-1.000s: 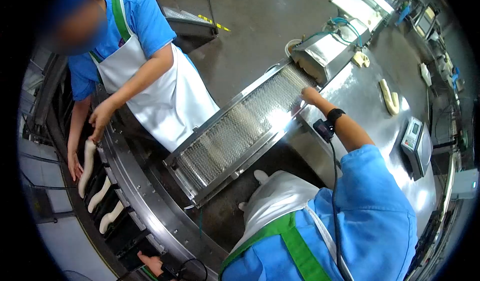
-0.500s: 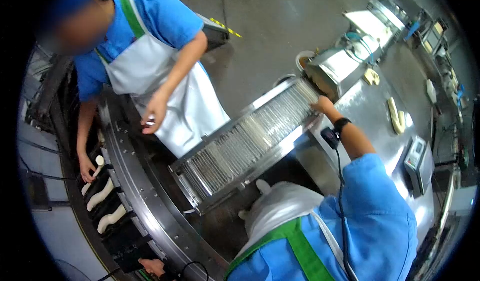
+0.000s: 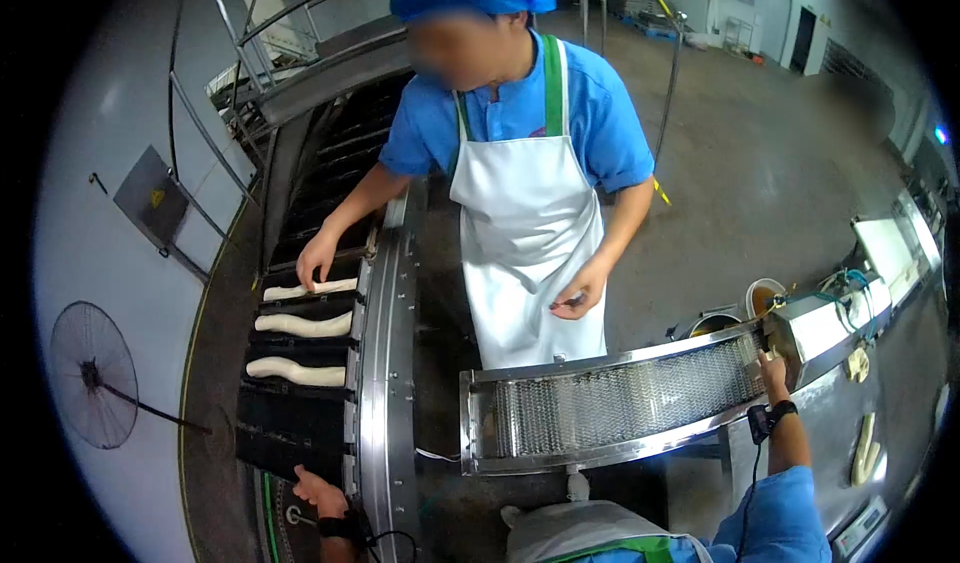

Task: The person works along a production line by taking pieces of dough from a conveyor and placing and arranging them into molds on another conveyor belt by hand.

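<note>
My left hand [image 3: 318,493] is at the lower edge of a black tray [image 3: 290,437] on the chain conveyor, its visible fingers loosely extended and nothing seen in them. At the far right end of the wire-mesh belt [image 3: 630,403], my right hand [image 3: 773,375] reaches beside the metal machine outlet [image 3: 825,323]. Its fingers point forward over the rail, and no held thing shows. Three pale dough strips, a near one [image 3: 297,370], a middle one [image 3: 305,325] and a far one [image 3: 310,290], lie across separate black trays. A co-worker's hand [image 3: 318,258] touches the far strip.
The co-worker [image 3: 530,223] stands between the two conveyors behind the mesh belt. A looped dough piece [image 3: 865,450], a smaller dough lump [image 3: 857,365] and a scale [image 3: 862,528] are on the steel table at right. Buckets [image 3: 765,296] stand behind the belt. A fan [image 3: 93,373] is at left.
My view has swung up and left, bringing the wall and fan into sight. The co-worker's hand stays at the far dough strip. My hands remain at about the same places on the conveyors.
</note>
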The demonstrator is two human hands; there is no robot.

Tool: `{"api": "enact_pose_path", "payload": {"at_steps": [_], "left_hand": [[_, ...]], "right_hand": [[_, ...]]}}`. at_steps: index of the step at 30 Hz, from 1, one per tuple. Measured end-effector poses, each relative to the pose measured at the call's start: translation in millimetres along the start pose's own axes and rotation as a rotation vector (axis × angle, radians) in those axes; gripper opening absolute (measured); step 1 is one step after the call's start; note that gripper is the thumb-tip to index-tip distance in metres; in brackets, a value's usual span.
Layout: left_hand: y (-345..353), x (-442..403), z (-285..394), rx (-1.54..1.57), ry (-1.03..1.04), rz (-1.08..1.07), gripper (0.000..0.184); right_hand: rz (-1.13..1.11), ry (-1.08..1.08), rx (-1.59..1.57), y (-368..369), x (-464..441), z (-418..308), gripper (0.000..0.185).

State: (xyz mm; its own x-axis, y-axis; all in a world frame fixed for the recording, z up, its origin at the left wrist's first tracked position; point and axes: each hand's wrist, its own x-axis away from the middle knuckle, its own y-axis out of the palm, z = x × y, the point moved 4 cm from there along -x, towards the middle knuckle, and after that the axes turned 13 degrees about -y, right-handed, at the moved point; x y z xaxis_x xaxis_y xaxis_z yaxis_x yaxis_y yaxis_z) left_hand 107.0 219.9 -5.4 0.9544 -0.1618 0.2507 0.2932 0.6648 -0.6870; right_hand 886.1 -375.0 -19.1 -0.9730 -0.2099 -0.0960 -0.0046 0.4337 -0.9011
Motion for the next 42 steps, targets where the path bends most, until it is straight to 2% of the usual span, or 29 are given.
{"api": "enact_pose_path", "payload": {"at_steps": [2,3,4,5,6,7,9,10,11,13,14,15,16,18,19,20,21,22,25,27,29,31,33,35,36,37,38,40,42], "left_hand": [[-52.9,66.3,16.1,-0.019,0.053,-0.232,0.049],[-34.9,40.8,9.0,-0.002,0.044,-0.331,0.056],[-56.5,66.8,15.4,0.081,0.243,-0.366,0.053],[-75.4,85.8,20.5,-0.027,0.139,-0.334,0.046],[-81.3,87.0,23.2,-0.096,0.097,-0.258,0.047],[-71.8,74.2,17.3,0.044,0.222,-0.444,0.047],[-68.7,56.6,7.6,0.03,0.153,-0.275,0.044],[-54.2,35.0,2.2,-0.117,0.19,-0.487,0.044],[-49.7,33.4,-3.4,0.006,0.347,-0.164,0.042],[-67.9,51.4,9.8,0.0,0.107,-0.443,0.041],[-67.2,48.4,6.3,-0.007,0.136,-0.333,0.04],[-66.6,45.8,2.5,-0.016,0.16,-0.221,0.04],[-64.0,43.4,-0.1,0.094,0.124,-0.321,0.039],[-79.6,45.6,-2.4,0.034,0.074,-0.325,0.04],[-71.4,37.1,-2.0,-0.131,0.121,-0.324,0.042],[-72.4,43.3,4.0,-0.03,0.176,-0.212,0.042],[-75.3,42.9,2.3,-0.119,0.104,-0.335,0.047],[-52.0,21.8,-12.3,-0.15,0.079,-0.395,0.05],[-30.2,7.4,-26.1,-0.189,0.07,-0.522,0.058],[-37.7,15.2,-23.2,-0.131,-0.061,-0.693,0.058],[-45.6,11.4,-27.2,-0.074,-0.038,-0.763,0.057],[-58.4,13.5,-27.3,-0.018,-0.049,-0.922,0.06],[-72.7,13.3,-28.3,0.027,-0.079,-1.046,0.064],[-71.2,4.5,-32.5,-0.014,-0.071,-1.202,0.073],[-72.8,4.8,-33.0,0.007,-0.066,-1.304,0.074],[-77.6,7.8,-32.8,-0.004,-0.073,-1.329,0.075],[-79.1,10.0,-29.1,-0.013,-0.068,-1.359,0.076],[-66.0,2.1,-37.9,-0.118,-0.115,-1.391,0.084],[-56.1,-1.9,-42.3,-0.201,-0.106,-1.42,0.088]], "right_hand": [[-0.008,0.019,-0.007,17.8,-9.9,19.1,0.057],[-0.079,0.083,-0.132,37.6,-17.7,45.2,0.054],[-0.151,0.149,-0.255,45.1,-13.5,47.8,0.05],[0.088,0.15,-0.074,38.8,-6.3,50.4,0.044],[-0.023,0.222,0.051,14.5,11.9,5.9,0.04],[-0.095,0.232,-0.045,2.9,22.9,-16.9,0.042],[-0.015,0.063,0.156,9.1,41.6,-8.2,0.041],[-0.071,0.0,0.275,16.2,44.1,-8.2,0.037],[-0.168,-0.083,0.47,21.8,50.7,-5.3,0.032],[-0.45,-0.343,0.993,32.5,64.5,-3.4,0.026],[-0.535,-0.483,1.151,34.0,69.6,-1.7,0.023],[-0.39,-0.744,0.751,21.7,84.9,13.4,0.019],[-0.298,-0.693,0.142,-12.4,102.2,-16.6,0.018],[-0.17,-0.76,-0.172,-69.6,157.7,-68.4,0.027],[-0.289,-0.872,0.095,-79.3,146.9,-54.2,0.035],[-0.215,-0.828,-0.088,-91.0,150.2,-48.7,0.038],[-0.193,-0.984,0.011,-110.8,156.1,-46.8,0.039],[-0.17,-1.139,0.111,-143.7,180.2,-99.5,0.041],[-0.415,-0.845,-0.431,-162.7,193.1,-182.9,0.044],[-0.618,-0.638,-0.816,-159.5,203.4,-248.9,0.049],[-0.823,-0.593,-1.02,-152.8,219.6,-311.3,0.055],[-0.677,-0.514,-1.08,-146.6,247.7,-363.2,0.063],[-0.733,-0.623,-1.194,-135.5,288.7,-425.4,0.056],[-1.036,-0.765,-1.253,-104.6,308.6,-464.0,0.047],[-0.934,-0.719,-1.137,-87.5,321.5,-487.1,0.046],[-1.129,-0.841,-1.161,-67.0,340.5,-528.1,0.046],[-1.197,-0.76,-1.121,-52.9,366.0,-563.1,0.051],[-1.485,-0.922,-0.949,3.0,397.8,-621.6,0.061],[-1.669,-1.136,-0.77,63.0,436.7,-665.9,0.053]]}}
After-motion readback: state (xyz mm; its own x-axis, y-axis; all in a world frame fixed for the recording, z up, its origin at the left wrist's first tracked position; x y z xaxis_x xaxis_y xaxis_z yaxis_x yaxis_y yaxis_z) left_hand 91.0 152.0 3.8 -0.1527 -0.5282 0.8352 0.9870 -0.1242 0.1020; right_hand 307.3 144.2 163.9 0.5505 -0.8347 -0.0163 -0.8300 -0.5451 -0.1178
